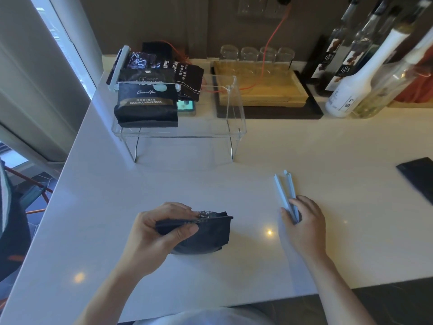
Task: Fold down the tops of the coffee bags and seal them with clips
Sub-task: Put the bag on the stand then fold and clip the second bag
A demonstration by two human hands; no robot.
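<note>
Left fingers [187,229] pinching folded coffee bag [206,235], right fingers [295,202] grasping clip [284,193], "BLUE MOUNTAIN FOOD" bag [146,106] behind

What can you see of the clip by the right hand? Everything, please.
The clip is a long, slim, pale blue-white bar clip that looks like plastic. Its two arms are spread in a narrow V, the open tips pointing away from the person and the hinged end toward them. It lies on the white counter, right of the coffee bag and apart from it. The right hand covers its hinged end, fingers on it; whether it is lifted is unclear.
</note>
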